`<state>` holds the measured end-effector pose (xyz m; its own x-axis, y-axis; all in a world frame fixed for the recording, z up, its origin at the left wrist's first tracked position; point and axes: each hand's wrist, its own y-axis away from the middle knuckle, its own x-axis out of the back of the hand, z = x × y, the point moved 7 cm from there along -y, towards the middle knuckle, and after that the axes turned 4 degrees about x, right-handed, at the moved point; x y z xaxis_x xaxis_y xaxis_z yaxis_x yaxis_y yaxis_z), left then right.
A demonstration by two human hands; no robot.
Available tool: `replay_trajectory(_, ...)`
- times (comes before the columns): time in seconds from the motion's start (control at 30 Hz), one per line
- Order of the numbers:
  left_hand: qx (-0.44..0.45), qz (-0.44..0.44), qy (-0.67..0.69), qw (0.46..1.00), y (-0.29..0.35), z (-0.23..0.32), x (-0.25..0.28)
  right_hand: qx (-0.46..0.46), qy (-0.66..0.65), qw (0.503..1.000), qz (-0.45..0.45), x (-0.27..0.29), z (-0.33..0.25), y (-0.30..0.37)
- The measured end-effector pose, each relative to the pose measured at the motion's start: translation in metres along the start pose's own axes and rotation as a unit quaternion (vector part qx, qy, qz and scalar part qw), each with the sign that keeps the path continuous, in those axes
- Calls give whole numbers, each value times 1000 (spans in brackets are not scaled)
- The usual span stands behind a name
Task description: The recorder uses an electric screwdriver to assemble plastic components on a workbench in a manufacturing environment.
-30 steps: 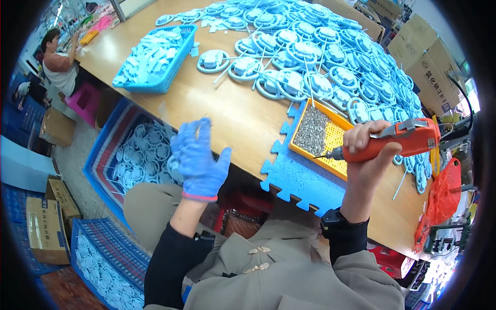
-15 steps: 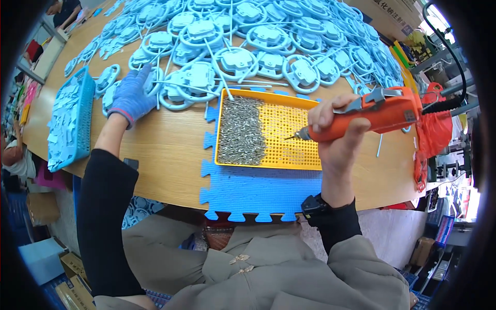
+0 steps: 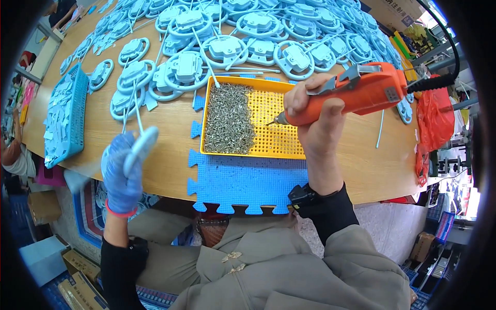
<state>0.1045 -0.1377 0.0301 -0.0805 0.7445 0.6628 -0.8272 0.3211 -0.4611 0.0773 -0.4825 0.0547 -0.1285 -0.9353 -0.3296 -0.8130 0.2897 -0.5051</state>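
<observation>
Holds a pale-blue ring-shaped part (image 3: 145, 144) in the gloved left hand (image 3: 123, 178), with fingers closed around it near the table's (image 3: 173, 134) front edge. Grips an orange power driver (image 3: 361, 93) in the right hand (image 3: 323, 121), with fingers wrapped round it and bit (image 3: 271, 123) above the yellow tray (image 3: 281, 142) of screws (image 3: 227, 119). Apparently has yet to bring bit to part, with a large heap of similar parts (image 3: 258, 26) left beyond.

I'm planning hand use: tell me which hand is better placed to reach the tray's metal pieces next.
Probably the right hand: it holds the orange power tool, pointed toward the metal pieces in the yellow tray. The left hand is farther off, holding a light-blue ring-shaped part.
</observation>
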Motion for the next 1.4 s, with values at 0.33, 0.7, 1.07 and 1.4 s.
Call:
replay_trajectory(0.33, -224, -103, -117, 962, 51, 129, -69, 9, -39, 999, 3, -1, 7, 0)
replay_trajectory(0.7, -177, -137, -125, 967, 59, 142, -107, 39, -35, 999, -12, -10, -21, -3)
replay_trajectory(1.07, -138, 5, -145, 980, 105, 132, -105, 37, -106, 974, -195, -106, -37, 42)
replay_trajectory(1.4, -126, 3, -115, 985, 111, 129, -108, -17, -86, 980, -178, -129, -24, 53)
